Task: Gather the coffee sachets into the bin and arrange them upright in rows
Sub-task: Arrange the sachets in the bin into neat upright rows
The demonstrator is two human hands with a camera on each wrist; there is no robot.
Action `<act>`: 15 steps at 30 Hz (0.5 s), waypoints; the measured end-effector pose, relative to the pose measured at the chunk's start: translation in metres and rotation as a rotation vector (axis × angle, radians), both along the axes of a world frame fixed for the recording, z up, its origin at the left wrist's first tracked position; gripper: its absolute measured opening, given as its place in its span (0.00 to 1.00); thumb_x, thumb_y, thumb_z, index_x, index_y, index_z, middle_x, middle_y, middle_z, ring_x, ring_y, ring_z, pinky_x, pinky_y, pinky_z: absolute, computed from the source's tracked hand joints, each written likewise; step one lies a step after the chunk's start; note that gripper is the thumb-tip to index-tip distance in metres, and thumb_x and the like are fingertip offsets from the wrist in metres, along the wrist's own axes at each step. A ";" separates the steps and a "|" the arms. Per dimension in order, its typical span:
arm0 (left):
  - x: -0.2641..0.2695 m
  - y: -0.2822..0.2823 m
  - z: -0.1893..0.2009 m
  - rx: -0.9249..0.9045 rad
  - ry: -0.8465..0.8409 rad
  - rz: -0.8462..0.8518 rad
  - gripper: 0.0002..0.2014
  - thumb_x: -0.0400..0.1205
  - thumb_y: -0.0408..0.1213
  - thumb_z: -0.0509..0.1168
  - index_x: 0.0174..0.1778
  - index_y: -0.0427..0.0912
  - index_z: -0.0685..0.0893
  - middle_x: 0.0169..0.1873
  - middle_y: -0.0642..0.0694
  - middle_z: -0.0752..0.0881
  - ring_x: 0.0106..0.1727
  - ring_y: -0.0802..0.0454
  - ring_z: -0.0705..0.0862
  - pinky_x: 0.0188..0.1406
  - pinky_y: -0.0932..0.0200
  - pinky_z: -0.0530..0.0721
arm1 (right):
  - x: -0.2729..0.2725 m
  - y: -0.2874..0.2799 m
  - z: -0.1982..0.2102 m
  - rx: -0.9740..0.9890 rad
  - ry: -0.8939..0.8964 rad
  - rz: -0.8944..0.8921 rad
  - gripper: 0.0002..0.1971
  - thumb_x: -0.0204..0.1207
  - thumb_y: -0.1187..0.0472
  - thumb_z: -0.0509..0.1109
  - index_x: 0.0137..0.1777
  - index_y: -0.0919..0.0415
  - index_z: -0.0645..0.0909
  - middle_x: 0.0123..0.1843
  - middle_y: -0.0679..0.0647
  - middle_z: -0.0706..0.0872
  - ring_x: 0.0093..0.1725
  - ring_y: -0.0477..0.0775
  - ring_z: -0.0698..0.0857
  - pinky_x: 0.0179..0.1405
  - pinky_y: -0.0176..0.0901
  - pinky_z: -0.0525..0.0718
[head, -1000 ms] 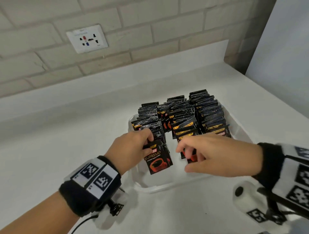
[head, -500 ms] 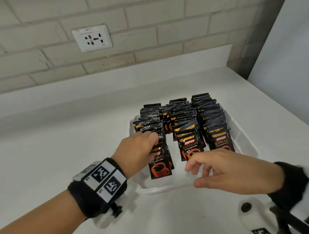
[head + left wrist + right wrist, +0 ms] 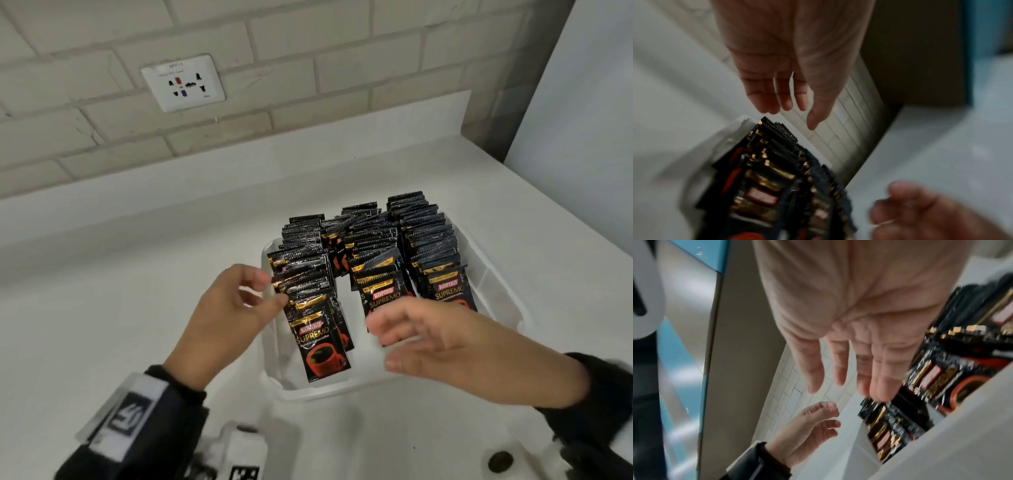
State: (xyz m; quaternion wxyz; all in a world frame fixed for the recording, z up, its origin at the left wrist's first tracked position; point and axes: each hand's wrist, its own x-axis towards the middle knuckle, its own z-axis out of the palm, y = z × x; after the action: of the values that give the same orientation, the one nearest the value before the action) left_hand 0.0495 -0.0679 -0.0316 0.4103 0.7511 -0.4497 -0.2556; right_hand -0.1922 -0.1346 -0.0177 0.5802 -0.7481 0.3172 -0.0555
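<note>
Sachets [image 3: 370, 260]: stood upright in three rows inside bin [image 3: 493, 294], fronts leaning back for support | Left hand [image 3: 222, 318]: fingers relaxed, empty, beside left row | Right hand [image 3: 455, 346]: fingers spread, empty, before middle row | Judgement: near complete, straightening remained.

A white wall socket [image 3: 183, 83] sits in a pale brick wall [image 3: 308, 68] above the white counter [image 3: 120, 291].

Sachet rows [image 3: 370, 260] crowd the bin [image 3: 493, 274]; its near end seems free.
</note>
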 end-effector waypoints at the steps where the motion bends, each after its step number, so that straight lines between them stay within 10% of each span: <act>1: 0.000 0.005 0.004 0.037 0.160 0.031 0.11 0.73 0.36 0.75 0.45 0.49 0.80 0.44 0.53 0.81 0.38 0.57 0.81 0.37 0.72 0.76 | 0.005 -0.002 0.001 0.047 -0.023 -0.021 0.24 0.60 0.44 0.70 0.59 0.38 0.74 0.58 0.35 0.82 0.61 0.31 0.79 0.62 0.34 0.80; 7: -0.010 0.019 0.008 0.179 0.624 0.010 0.11 0.77 0.28 0.69 0.52 0.44 0.81 0.35 0.55 0.91 0.40 0.62 0.87 0.55 0.62 0.79 | 0.041 -0.009 0.009 0.250 -0.055 -0.138 0.42 0.58 0.41 0.67 0.76 0.45 0.62 0.78 0.46 0.66 0.74 0.41 0.69 0.75 0.43 0.67; 11: -0.018 0.009 0.001 0.269 0.691 -0.007 0.17 0.79 0.25 0.64 0.64 0.38 0.78 0.52 0.46 0.89 0.56 0.55 0.85 0.70 0.56 0.73 | 0.066 -0.015 0.003 0.360 -0.037 -0.206 0.40 0.76 0.46 0.63 0.82 0.52 0.45 0.84 0.50 0.51 0.81 0.48 0.55 0.81 0.52 0.53; 15: -0.028 -0.005 -0.004 0.270 0.651 -0.074 0.16 0.79 0.20 0.59 0.57 0.41 0.81 0.51 0.45 0.89 0.56 0.52 0.86 0.58 0.59 0.79 | 0.082 -0.019 -0.005 0.422 -0.024 -0.259 0.39 0.80 0.46 0.59 0.82 0.54 0.39 0.84 0.48 0.44 0.82 0.51 0.49 0.79 0.49 0.50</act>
State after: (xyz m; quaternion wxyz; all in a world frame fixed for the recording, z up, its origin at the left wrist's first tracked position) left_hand 0.0212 -0.0732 -0.0358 0.4196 0.6608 -0.2845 -0.5534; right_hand -0.1097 -0.1531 -0.0230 0.7154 -0.5627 0.4081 -0.0710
